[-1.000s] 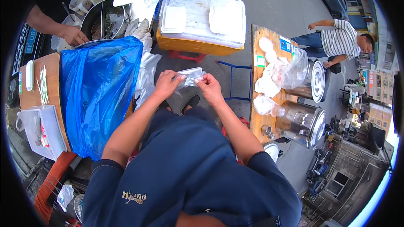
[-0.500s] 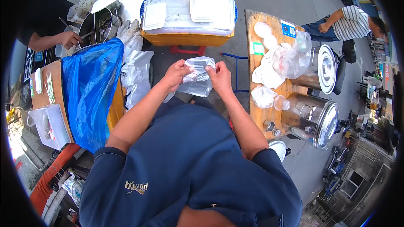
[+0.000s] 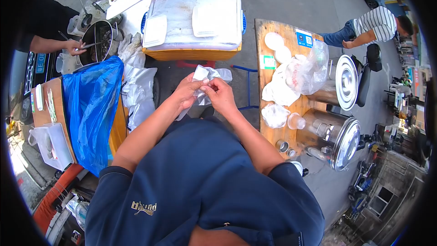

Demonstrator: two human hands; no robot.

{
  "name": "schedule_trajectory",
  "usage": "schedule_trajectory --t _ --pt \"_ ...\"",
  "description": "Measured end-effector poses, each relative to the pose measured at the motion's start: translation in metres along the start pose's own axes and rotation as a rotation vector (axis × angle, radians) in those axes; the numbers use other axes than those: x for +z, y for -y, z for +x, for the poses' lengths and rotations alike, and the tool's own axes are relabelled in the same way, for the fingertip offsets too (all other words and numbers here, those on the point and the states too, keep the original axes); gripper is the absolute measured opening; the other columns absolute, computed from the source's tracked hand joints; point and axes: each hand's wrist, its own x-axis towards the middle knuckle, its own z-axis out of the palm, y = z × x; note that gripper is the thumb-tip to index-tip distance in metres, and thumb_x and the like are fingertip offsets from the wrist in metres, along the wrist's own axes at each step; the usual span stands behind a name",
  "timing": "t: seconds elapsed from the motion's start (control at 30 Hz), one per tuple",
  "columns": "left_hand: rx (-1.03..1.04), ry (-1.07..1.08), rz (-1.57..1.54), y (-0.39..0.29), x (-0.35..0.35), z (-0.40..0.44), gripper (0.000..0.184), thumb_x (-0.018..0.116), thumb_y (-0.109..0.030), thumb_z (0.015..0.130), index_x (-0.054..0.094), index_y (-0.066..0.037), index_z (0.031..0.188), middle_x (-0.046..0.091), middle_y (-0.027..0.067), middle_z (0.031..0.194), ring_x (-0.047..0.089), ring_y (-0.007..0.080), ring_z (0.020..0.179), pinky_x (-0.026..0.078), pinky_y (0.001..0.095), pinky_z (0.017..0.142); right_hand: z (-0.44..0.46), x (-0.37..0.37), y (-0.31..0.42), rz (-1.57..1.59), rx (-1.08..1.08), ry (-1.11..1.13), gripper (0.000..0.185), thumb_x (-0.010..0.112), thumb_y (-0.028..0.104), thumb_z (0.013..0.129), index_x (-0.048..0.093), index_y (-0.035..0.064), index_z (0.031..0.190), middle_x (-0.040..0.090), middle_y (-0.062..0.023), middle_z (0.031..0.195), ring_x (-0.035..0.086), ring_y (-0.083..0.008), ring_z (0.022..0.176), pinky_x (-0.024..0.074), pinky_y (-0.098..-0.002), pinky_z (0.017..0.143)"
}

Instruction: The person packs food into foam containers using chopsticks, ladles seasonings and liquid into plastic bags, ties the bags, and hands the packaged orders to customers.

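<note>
A thin, crumpled whitish plastic bag (image 3: 202,74) is bunched between my two hands in front of my body. My left hand (image 3: 186,92) grips it from the left, thumb and fingers pressed together. From the right, my right hand (image 3: 219,95) pinches it, and the two thumbs are close together. Parts of the bag stick out above and below the fingers. Beyond the hands is a lidded plastic bin (image 3: 182,41) with two white foam boxes (image 3: 207,21) on top.
On the right, a wooden table (image 3: 266,32) bears plastic bags (image 3: 291,79) and clear drink dispensers (image 3: 318,130). Blue plastic (image 3: 93,109) covers a left table. At upper left, co-workers' hands (image 3: 75,47) are over a divided pot (image 3: 98,41). A person in stripes (image 3: 375,25) is at right.
My hands have come closer together and the bag, spread out half a second ago, is now bunched up. The co-worker's utensils have moved over the pot. The view has shifted slightly.
</note>
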Motion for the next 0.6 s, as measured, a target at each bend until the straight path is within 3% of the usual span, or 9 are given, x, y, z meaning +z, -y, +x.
schedule_trajectory --t 0.1,0.17,0.27,0.3,0.33,0.4,0.47,0.53,0.6 --pt "-0.026 0.043 -0.025 -0.022 -0.022 0.012 0.039 0.076 -0.013 0.088 0.055 -0.006 0.121 0.066 0.0085 0.111 0.066 0.0214 0.102 0.054 0.0383 0.095 0.017 0.002 0.002 0.145 0.126 -0.011 0.021 0.075 0.015 0.09 0.062 0.0014 0.082 0.06 -0.0012 0.073 0.051 -0.0084 0.065 0.0437 -0.0273 0.059" --pt "-0.034 0.228 -0.228 -0.044 -0.038 0.02 0.034 0.075 -0.016 0.09 0.056 -0.009 0.118 0.066 0.0074 0.108 0.067 0.0224 0.102 0.053 0.0426 0.096 0.029 -0.003 -0.021 0.087 0.24 -0.091 0.025 0.075 0.018 0.09 0.061 0.002 0.077 0.059 -0.0007 0.071 0.051 -0.0069 0.065 0.0433 -0.0275 0.059" --pt "0.063 0.264 -0.33 -0.097 -0.056 0.023 0.022 0.07 -0.017 0.094 0.058 -0.012 0.112 0.066 0.0033 0.093 0.066 0.0189 0.09 0.054 0.0417 0.093 0.038 -0.028 -0.083 -0.644 0.204 0.009 0.027 0.07 0.028 0.087 0.064 0.0025 0.081 0.065 -0.0159 0.076 0.066 -0.0359 0.076 0.0514 -0.045 0.072" --pt "0.099 0.282 -0.354 -0.11 -0.068 0.031 0.02 0.069 -0.017 0.095 0.058 -0.012 0.11 0.064 0.0019 0.09 0.065 0.0167 0.085 0.055 0.0398 0.091 0.041 -0.034 -0.088 -0.628 0.498 0.124 0.03 0.071 0.033 0.086 0.067 0.0034 0.083 0.066 -0.016 0.078 0.068 -0.0344 0.083 0.0524 -0.0454 0.077" --pt "0.069 0.257 -0.281 -0.119 -0.074 0.036 0.015 0.067 -0.016 0.096 0.058 -0.013 0.108 0.06 -0.001 0.085 0.059 0.0116 0.076 0.054 0.0331 0.077 0.045 -0.038 -0.083 -0.605 0.572 0.196 0.028 0.073 0.032 0.085 0.068 0.0049 0.092 0.066 -0.0167 0.091 0.067 -0.0343 0.093 0.0516 -0.0441 0.084" --pt "0.036 0.267 -0.205 -0.134 -0.084 0.045 0.014 0.067 -0.015 0.097 0.057 -0.012 0.106 0.058 -0.0015 0.083 0.057 0.0105 0.072 0.052 0.0306 0.072 0.06 -0.031 -0.074 -0.588 0.64 0.266 0.029 0.074 0.03 0.084 0.069 0.0063 0.1 0.067 -0.0173 0.105 0.065 -0.0341 0.102 0.0509 -0.0428 0.09" --pt "-0.007 0.136 -0.018 -0.145 -0.062 0.037 0.013 0.066 -0.014 0.097 0.057 -0.011 0.105 0.053 -0.0041 0.08 0.048 0.0061 0.065 0.041 0.0243 0.058 0.073 -0.013 -0.009 -0.63 0.259 -0.099 0.045 0.077 0.022 0.081 0.063 0.0076 0.121 0.054 -0.0184 0.134 0.054 -0.0378 0.121 0.0449 -0.0428 0.102" --pt "-0.052 0.275 0.05 -0.146 -0.059 0.041 0.016 0.068 -0.016 0.096 0.057 -0.013 0.106 0.053 -0.0049 0.082 0.047 0.0048 0.066 0.039 0.0229 0.056 0.098 0.012 0.046 -0.498 -0.046 -0.106 0.057 0.077 0.016 0.078 0.055 0.0063 0.13 0.039 -0.0166 0.148 0.045 -0.0408 0.13 0.0403 -0.0446 0.108" --pt "-0.083 0.471 0.226 -0.151 -0.05 0.041 0.025 0.073 -0.019 0.092 0.056 -0.012 0.109 0.055 -0.0048 0.09 0.052 0.007 0.073 0.043 0.0242 0.062 0.114 0.036 0.051 -0.561 -0.137 -0.014 0.054 0.077 0.015 0.078 0.057 0.0051 0.127 0.045 -0.0167 0.143 0.048 -0.0391 0.127 0.0415 -0.045 0.107"
